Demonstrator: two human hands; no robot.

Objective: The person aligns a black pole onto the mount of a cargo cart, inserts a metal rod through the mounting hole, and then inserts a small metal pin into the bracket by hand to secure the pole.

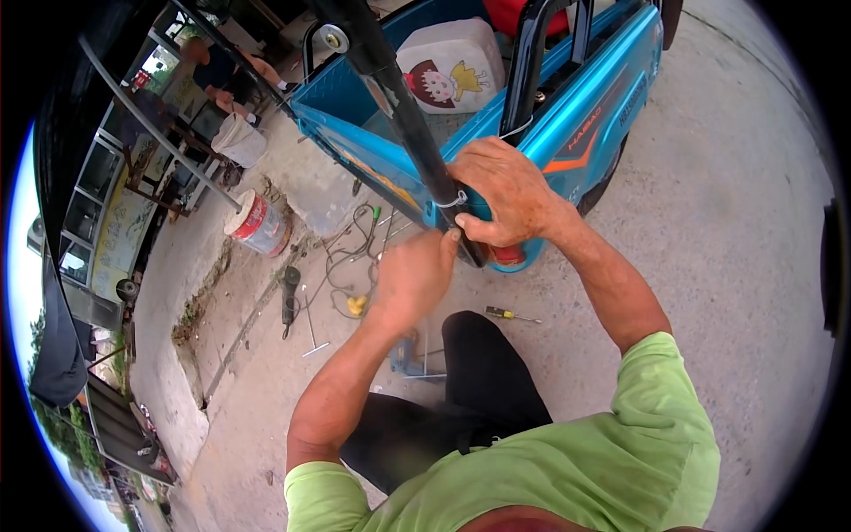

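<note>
**Listener:** What's there, left to right?

**Describer:** A white plastic bucket (239,144) stands on the ground; near it, a red-and-white round bucket (259,226) has a slanting grey pole (160,129) rising from it, probably as a weighted foot. Next come a black, long-bodied handheld tool (291,294) and a thin metal T-shaped rod (312,326), both lying perhaps for easy reach.

**Listener:** And the hands?

**Describer:** The left hand (415,277) has curled fingers, its thumb up by a thick black metal pole (409,133); I cannot tell what it grips. The pole leans against the corner of a bright blue metal cargo bed (567,133). A pale wire loop (454,200) circles it, seemingly as a tie. The right hand (505,191) bends over the pole's right side, apparently steadying it; its full grip is hidden. A yellow-and-black screwdriver (512,315) lies below.

**Listener:** How many of each?

**Describer:** Two buckets, one handheld tool, one T-shaped rod clearly visible, two hands, one thick black pole between them, one wire loop beside the thumbs, one screwdriver.
</note>
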